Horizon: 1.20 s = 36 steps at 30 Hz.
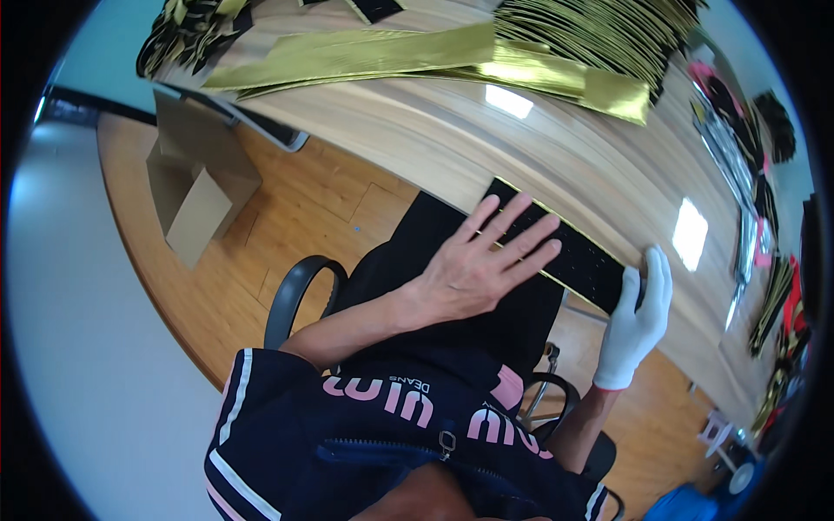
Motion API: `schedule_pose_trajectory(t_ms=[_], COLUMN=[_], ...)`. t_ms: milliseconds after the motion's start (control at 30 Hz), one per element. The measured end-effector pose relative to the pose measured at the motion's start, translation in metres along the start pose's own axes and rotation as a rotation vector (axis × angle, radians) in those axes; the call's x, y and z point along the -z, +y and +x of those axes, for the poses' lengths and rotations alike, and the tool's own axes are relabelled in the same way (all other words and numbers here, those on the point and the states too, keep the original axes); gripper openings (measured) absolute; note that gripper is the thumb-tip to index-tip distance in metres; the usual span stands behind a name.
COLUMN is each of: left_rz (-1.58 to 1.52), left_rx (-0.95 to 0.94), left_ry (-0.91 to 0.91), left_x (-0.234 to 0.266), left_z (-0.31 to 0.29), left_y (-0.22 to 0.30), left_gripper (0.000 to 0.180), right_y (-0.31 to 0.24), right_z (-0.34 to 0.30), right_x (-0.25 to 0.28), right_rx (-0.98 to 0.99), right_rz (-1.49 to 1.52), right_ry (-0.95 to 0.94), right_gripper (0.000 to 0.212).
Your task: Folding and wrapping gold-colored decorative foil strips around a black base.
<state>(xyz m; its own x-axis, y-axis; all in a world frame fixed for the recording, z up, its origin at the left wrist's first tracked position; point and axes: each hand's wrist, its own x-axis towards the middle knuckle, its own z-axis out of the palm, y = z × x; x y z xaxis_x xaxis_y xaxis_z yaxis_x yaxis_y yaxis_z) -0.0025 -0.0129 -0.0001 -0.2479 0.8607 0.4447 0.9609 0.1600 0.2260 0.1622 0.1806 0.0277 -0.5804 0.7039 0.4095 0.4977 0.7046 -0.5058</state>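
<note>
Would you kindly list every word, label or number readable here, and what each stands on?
Dark zipped top: large pink lettering across the front, wording not copied here.
Same top: smaller pale lettering beside it, wording likewise not copied.
Black gold-edged strip under the left hand: no lettering that I can make out.

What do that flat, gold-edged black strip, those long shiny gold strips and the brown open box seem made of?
Flat, gold-edged black strip: perhaps fabric or flexible sheet, its dark face mostly dull with pale flecks. Long shiny gold strips: probably metallic-coated fabric or film, given their bright glare. Brown open box: likely matte cardboard, from its plain tan colour and thin folding flaps.
</note>
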Motion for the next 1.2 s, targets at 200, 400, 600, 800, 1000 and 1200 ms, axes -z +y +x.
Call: schedule_pose_trajectory(t_ms=[200, 400, 600, 800, 1000, 1200], left_rz=[-0.012, 0.021, 0.05, 0.078, 0.147, 0.182], left_rx=[-0.008, -0.034, -0.052, 0.007, -0.013, -0.001], left_ry=[0.02, 0.041, 0.001, -0.04, -0.079, -0.077], left_x=[-0.005, -0.011, -0.007, 0.0, 0.002, -0.003], left_z=[-0.001, -0.003, 0.001, 0.005, 0.011, 0.009], left_y=[0.005, 0.006, 0.0, 0.002, 0.01, 0.014], left_gripper=[0.05, 0.048, 0.048, 0.06, 0.073, 0.07], right_y=[0.005, 0.004, 0.016, 0.034, 0.026, 0.043], right_z=[-0.003, -0.005, -0.003, -0.012, -0.013, 0.001], right_x=[0.0, 0.004, 0.025, 0.046, 0.054, 0.055], right_rx=[0.026, 0.07, -0.087, -0.056, 0.262, 0.491], right_rz=[-0.01, -0.07, 0.125, 0.217, 0.015, -0.123], right_ry=[-0.004, -0.009, -0.022, -0.064, -0.174, -0.236], right_gripper=[0.031, 0.026, 0.027, 0.036, 0.047, 0.044])
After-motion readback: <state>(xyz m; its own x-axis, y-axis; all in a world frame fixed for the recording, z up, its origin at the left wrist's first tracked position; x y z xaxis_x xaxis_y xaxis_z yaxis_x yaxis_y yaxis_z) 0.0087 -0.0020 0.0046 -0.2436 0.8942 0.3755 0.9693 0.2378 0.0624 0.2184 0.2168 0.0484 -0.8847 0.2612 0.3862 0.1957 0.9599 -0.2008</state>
